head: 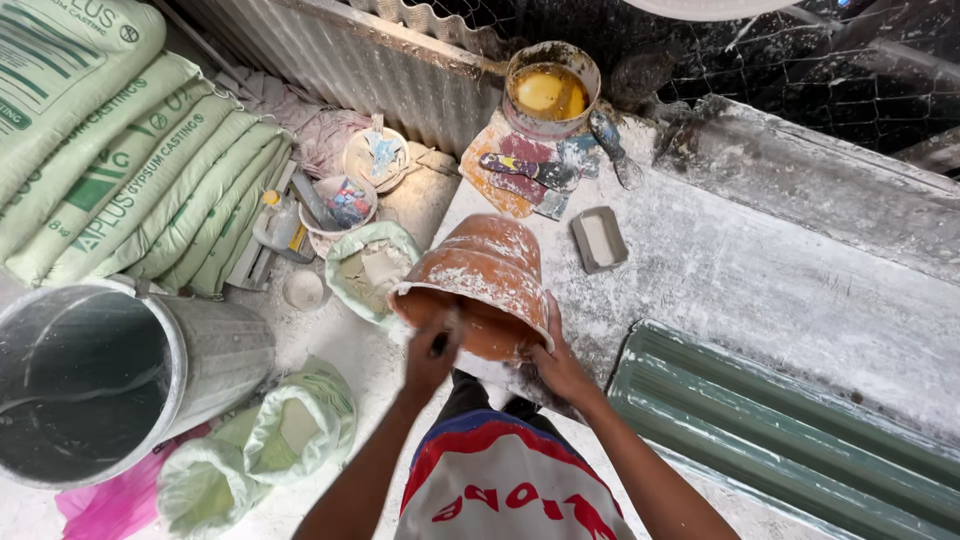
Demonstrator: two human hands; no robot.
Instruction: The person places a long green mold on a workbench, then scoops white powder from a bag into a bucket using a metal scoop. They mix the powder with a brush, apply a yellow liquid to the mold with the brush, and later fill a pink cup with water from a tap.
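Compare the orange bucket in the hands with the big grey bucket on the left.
The orange bucket is tipped over, mouth toward the person, gripped by the left hand and right hand; the grey bucket stands upright, untouched. The orange bucket looks smaller than the grey bucket. The orange bucket is streaked with white powder outside; the grey bucket holds dark liquid. Both are round, open-topped and dusty.

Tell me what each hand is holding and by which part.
The right hand grips the tilted orange bowl by its rim at the lower right edge. The blurred left hand holds a small dark tool at the bowl's mouth; its kind cannot be told.
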